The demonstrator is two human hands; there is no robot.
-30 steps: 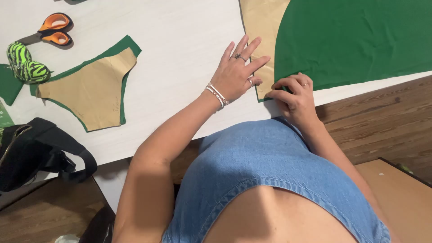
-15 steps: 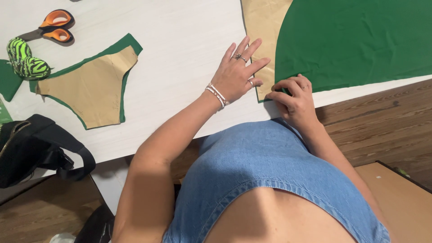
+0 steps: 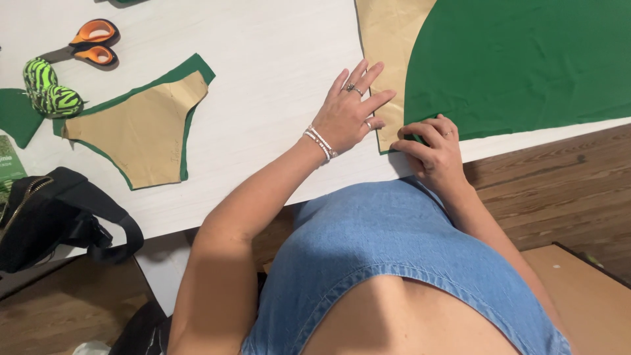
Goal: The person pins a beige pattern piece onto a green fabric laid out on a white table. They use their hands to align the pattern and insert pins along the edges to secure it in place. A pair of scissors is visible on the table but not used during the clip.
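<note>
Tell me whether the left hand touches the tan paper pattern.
Touching: the head view shows the left hand flat, fingers spread, lying on the tan paper pattern.

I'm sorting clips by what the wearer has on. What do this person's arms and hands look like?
Both arms are bare, with no sleeves. The left hand wears rings on two fingers and a stack of pale beaded bracelets at the wrist. The right hand shows one thin ring, nothing at the wrist.

White table (image 3: 263,79) bears green fabric (image 3: 526,59), scissors (image 3: 89,49), perhaps paper patterns (image 3: 141,131).

Green fabric (image 3: 526,66) past top and right edges; scissors (image 3: 89,49) blades cut off.
</note>
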